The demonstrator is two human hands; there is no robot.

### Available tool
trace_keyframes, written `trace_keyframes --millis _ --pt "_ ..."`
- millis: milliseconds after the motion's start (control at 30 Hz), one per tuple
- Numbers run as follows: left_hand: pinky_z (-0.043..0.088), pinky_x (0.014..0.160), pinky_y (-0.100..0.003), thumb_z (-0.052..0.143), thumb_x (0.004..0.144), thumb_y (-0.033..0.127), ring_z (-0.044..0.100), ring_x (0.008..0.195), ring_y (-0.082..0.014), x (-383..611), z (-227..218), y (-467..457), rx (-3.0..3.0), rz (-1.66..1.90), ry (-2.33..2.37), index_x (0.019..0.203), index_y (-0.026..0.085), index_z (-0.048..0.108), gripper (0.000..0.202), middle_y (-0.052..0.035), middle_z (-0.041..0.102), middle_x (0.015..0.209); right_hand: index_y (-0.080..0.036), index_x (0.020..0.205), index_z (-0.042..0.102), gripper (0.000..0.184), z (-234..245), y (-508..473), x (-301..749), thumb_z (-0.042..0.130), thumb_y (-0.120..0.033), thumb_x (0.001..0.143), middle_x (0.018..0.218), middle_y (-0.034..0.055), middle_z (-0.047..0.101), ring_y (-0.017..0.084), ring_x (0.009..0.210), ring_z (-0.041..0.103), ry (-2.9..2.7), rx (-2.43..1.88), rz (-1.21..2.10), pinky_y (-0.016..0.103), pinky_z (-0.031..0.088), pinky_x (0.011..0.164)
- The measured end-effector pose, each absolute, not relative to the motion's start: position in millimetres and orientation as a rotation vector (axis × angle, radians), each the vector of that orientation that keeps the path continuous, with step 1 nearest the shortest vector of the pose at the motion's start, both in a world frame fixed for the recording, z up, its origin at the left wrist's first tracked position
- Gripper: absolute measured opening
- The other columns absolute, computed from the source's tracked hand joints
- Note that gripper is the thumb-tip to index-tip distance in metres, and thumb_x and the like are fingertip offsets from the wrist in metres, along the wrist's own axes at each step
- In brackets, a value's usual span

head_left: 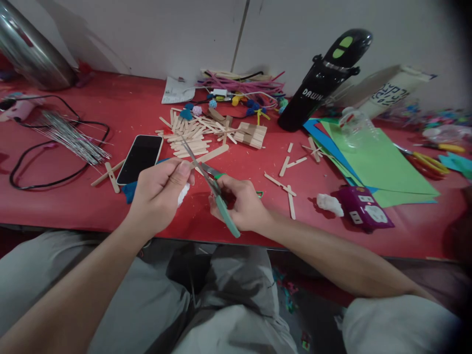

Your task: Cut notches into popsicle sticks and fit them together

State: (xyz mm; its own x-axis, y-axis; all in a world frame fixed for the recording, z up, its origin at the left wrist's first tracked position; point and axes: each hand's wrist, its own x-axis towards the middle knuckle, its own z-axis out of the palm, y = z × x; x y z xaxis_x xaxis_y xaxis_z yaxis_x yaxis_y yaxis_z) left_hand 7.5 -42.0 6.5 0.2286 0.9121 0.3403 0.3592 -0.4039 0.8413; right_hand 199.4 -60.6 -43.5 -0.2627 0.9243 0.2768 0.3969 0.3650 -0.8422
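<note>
My left hand (157, 194) is closed, pinching a wooden craft stick (216, 153) between thumb and fingers. The stick points up and right from my fingertips. My right hand (243, 201) grips a pair of scissors (224, 214) with green handles. The scissor blades stand apart, one on each side of the stick close to my left fingertips; whether they touch it I cannot tell. Beyond the hands lies a loose pile of craft sticks (188, 140). A white crumpled piece (183, 194) shows partly behind my left hand.
A phone (140, 160) and thin metal wires (75, 140) lie left on the red table (59, 209). Cut stick pieces (285, 166) are scattered right, near a purple socket box (365, 209) and coloured paper sheets (391, 162). A black bottle (313, 91) stands by the wall.
</note>
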Motion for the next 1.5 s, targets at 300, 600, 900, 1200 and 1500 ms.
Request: trace_keyframes --millis 300,600,900,1200,1500 --pt "0.03 0.042 -0.023 0.048 0.095 0.032 0.036 0.043 -0.0071 7.2 7.6 -39.4 1.861 1.119 1.149 0.067 0.018 0.057 0.032 0.0041 0.045 0.052 -0.023 0.08 0.041 0.038 -32.5 -65.1 195.0 0.076 -0.032 0.069 0.062 -0.0098 0.037 0.008 0.055 0.033 -1.802 -1.254 0.987 0.025 0.034 0.053" --pt "0.028 0.041 -0.023 0.048 0.095 0.033 0.035 0.044 -0.0073 6.9 8.5 -39.2 1.869 1.109 1.143 0.067 0.018 0.056 0.033 0.0038 0.044 0.052 -0.022 0.082 0.04 0.046 -30.0 -66.1 195.8 0.074 -0.053 0.075 0.066 -0.0082 0.034 0.009 0.059 0.033 -1.844 -1.243 0.984 0.026 0.034 0.055" --pt "0.028 0.042 -0.024 0.047 0.094 0.035 0.034 0.046 -0.0079 5.3 7.0 -36.5 1.927 1.057 1.153 0.064 0.018 0.054 0.035 0.0033 0.043 0.055 -0.022 0.083 0.04 0.051 -27.4 -66.1 195.7 0.077 -0.055 0.071 0.069 -0.0073 0.038 0.01 0.06 0.035 -1.863 -1.25 0.957 0.026 0.035 0.056" --pt "0.026 0.04 -0.024 0.047 0.095 0.037 0.033 0.043 -0.0075 6.2 4.5 -35.8 1.864 1.041 1.104 0.066 0.018 0.055 0.035 0.0042 0.041 0.052 -0.023 0.08 0.039 0.031 -36.3 -64.7 195.6 0.069 -0.033 0.078 0.063 -0.008 0.04 0.009 0.055 0.034 -1.846 -1.222 0.895 0.025 0.034 0.055" --pt "0.027 0.041 -0.024 0.047 0.094 0.033 0.032 0.041 -0.0071 7.8 7.7 -37.9 1.856 1.076 1.115 0.064 0.018 0.055 0.034 0.0052 0.04 0.049 -0.022 0.079 0.044 0.025 -35.1 -61.8 194.8 0.066 -0.033 0.078 0.062 -0.0074 0.043 0.009 0.053 0.035 -1.877 -1.265 0.823 0.025 0.034 0.055"
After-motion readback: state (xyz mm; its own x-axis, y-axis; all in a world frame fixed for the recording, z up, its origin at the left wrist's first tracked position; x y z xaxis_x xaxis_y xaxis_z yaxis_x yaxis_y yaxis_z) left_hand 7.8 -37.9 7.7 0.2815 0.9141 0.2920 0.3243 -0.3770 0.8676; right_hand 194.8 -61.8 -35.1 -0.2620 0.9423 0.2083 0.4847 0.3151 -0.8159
